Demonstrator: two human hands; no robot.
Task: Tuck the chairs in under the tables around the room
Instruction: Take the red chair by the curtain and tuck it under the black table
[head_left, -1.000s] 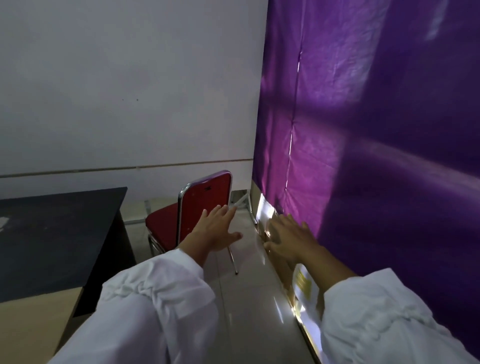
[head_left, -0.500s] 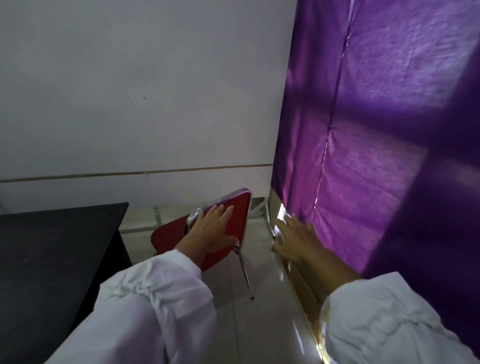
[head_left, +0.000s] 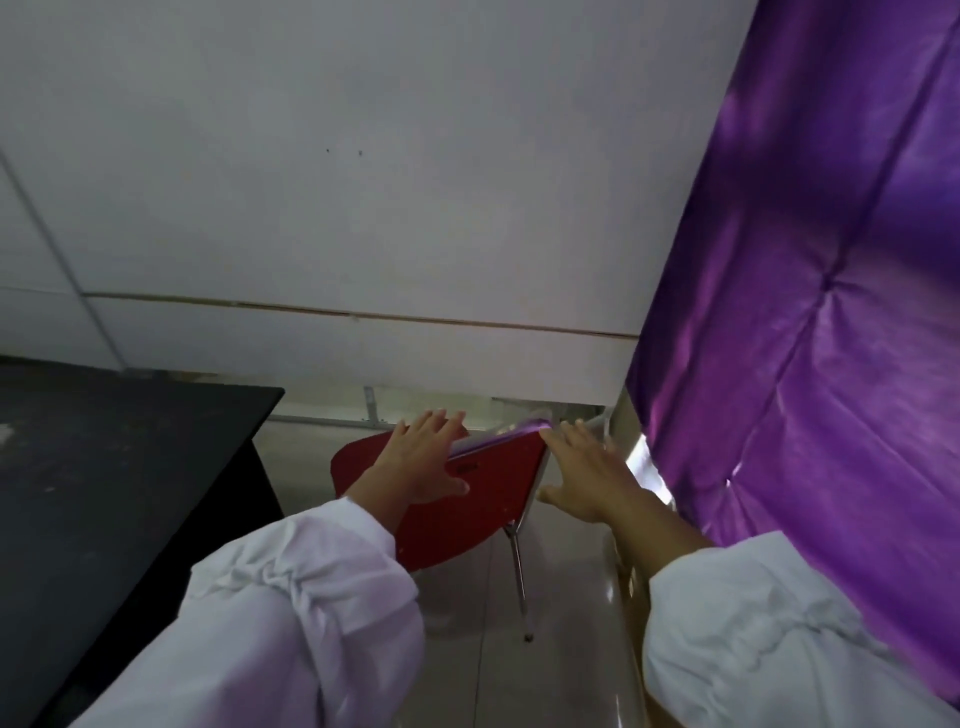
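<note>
A red chair (head_left: 488, 504) with a chrome frame stands with its back towards me, in the gap between the black table (head_left: 130, 467) on the left and the purple curtain. My left hand (head_left: 421, 462) lies over the top left of the backrest, fingers past the top edge and thumb pressed on the near face. My right hand (head_left: 587, 478) is spread at the backrest's top right corner, fingertips touching the frame and holding nothing. The seat is mostly hidden behind the backrest and my left sleeve.
A purple curtain (head_left: 831, 312) hangs close along the right, with a low ledge below it. A white wall (head_left: 363, 182) closes off the far side just behind the chair. Pale glossy floor tiles (head_left: 467, 649) show under the chair.
I have stepped closer to the chair. My left hand slid up from the back face onto the top edge, and my right hand moved from the curtain to the backrest's right corner.
</note>
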